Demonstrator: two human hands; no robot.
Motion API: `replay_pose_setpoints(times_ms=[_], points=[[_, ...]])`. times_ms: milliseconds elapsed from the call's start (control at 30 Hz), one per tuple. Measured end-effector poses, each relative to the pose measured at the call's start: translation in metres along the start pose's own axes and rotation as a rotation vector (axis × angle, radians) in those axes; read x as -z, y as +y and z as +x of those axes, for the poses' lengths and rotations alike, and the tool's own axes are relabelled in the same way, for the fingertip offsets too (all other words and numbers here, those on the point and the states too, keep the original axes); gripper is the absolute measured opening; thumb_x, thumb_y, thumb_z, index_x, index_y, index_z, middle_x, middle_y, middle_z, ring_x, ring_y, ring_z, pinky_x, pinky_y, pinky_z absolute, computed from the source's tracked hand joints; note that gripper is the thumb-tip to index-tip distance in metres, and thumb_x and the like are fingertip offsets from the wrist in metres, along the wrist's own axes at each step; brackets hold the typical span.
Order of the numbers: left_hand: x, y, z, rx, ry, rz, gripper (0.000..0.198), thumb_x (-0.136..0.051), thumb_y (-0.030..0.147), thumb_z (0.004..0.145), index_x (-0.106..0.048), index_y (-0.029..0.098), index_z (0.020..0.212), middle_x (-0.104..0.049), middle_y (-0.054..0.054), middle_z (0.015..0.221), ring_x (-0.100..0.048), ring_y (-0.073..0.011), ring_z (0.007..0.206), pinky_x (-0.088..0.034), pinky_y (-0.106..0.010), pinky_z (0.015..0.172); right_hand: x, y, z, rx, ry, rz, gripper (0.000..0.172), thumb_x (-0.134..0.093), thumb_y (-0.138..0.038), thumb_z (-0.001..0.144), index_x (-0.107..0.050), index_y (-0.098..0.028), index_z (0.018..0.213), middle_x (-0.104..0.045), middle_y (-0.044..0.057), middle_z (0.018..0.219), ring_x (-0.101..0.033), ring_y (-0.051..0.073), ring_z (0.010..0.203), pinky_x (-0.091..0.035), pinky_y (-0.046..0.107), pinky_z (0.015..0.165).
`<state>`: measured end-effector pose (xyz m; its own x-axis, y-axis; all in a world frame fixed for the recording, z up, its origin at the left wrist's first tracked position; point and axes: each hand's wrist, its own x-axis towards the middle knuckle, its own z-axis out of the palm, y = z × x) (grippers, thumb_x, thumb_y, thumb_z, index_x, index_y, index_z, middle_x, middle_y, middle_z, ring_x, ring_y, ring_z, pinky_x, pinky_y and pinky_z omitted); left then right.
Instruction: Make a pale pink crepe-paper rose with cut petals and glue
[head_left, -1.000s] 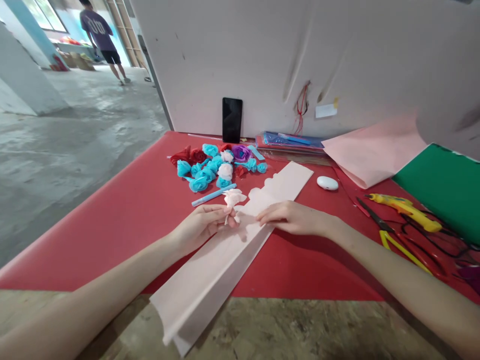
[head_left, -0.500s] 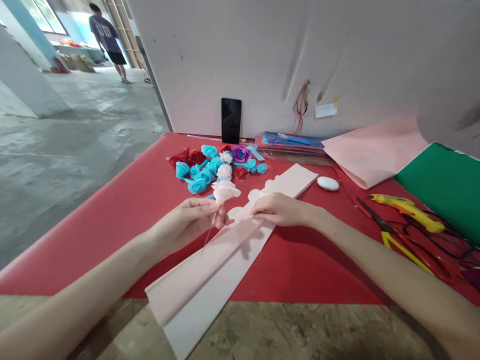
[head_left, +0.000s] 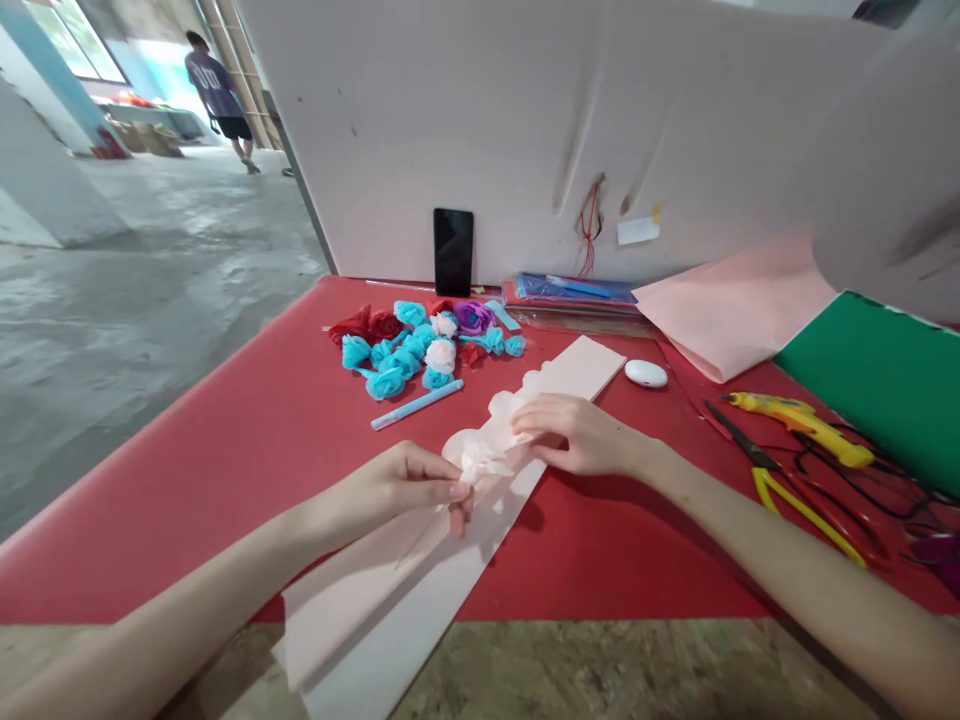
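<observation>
The left hand (head_left: 420, 478) pinches a pale flower (head_left: 480, 458) over the paper strip (head_left: 581, 367); the right hand (head_left: 574, 430) touches the strip, grip unclear. Blue flowers (head_left: 386, 383) lie far left, scissors (head_left: 760, 457) right.

Ruffled pale pink paper flower (head_left: 486, 457), over long layered pale strip (head_left: 442, 570), one edge scalloped, lying diagonally

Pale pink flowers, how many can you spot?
3: a back flower and a front flower in the colourful pile, and a held flower in the left hand. More may be hidden in the pile.
</observation>
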<state>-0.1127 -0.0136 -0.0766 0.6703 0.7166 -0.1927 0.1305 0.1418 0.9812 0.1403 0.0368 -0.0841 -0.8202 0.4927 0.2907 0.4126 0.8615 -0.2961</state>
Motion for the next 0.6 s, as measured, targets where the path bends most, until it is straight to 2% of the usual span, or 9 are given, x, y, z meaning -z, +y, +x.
replay_pose_setpoints(times_ms=[100,200,367,467,600], points=[[0.001,0.001,-0.001,-0.006,-0.013,0.003,0.021,-0.060,0.028,0.080,-0.074,0.021,0.065,-0.072,-0.003,0.064,-0.063,-0.0179,0.067,-0.045,-0.026,0.072,0.002,0.013,-0.013,-0.023,0.051,-0.055,0.034,-0.048,-0.002,0.072,-0.062,-0.014,0.101,-0.063,0.011,0.113,-0.055,0.023,0.108,-0.042,0.043,0.094],[0.003,0.003,-0.002,-0.027,-0.029,0.000,0.022,-0.060,0.029,0.079,-0.074,0.019,0.064,-0.072,-0.003,0.063,-0.063,-0.0183,0.068,-0.045,-0.027,0.074,0.001,0.027,-0.022,-0.091,0.130,-0.110,0.040,-0.043,0.002,0.072,-0.062,-0.016,0.102,-0.064,0.010,0.113,-0.055,0.023,0.109,-0.041,0.046,0.094],[0.002,0.008,-0.003,-0.077,0.018,-0.031,0.021,-0.061,0.027,0.077,-0.073,0.018,0.063,-0.070,-0.003,0.057,-0.061,-0.0179,0.064,-0.045,-0.029,0.074,0.000,0.036,-0.022,-0.178,0.286,-0.157,0.026,-0.043,-0.003,0.083,-0.062,-0.015,0.096,-0.067,0.008,0.100,-0.059,0.020,0.099,-0.046,0.040,0.088],[0.001,0.009,-0.005,-0.106,0.082,-0.061,0.021,-0.061,0.028,0.075,-0.072,0.020,0.060,-0.067,-0.002,0.051,-0.058,-0.0177,0.061,-0.045,-0.031,0.074,0.003,0.034,-0.014,-0.221,0.353,-0.202,0.013,-0.049,-0.013,0.088,-0.061,-0.014,0.091,-0.065,0.006,0.097,-0.059,0.018,0.094,-0.047,0.040,0.085],[0.010,0.013,-0.007,-0.111,0.145,-0.037,0.022,-0.064,0.032,0.070,-0.072,0.019,0.054,-0.066,-0.005,0.049,-0.057,-0.0189,0.058,-0.046,-0.033,0.072,0.005,0.038,0.002,-0.280,0.344,-0.273,0.016,-0.052,-0.027,0.089,-0.060,-0.013,0.089,-0.062,0.003,0.091,-0.060,0.016,0.085,-0.049,0.037,0.079]])
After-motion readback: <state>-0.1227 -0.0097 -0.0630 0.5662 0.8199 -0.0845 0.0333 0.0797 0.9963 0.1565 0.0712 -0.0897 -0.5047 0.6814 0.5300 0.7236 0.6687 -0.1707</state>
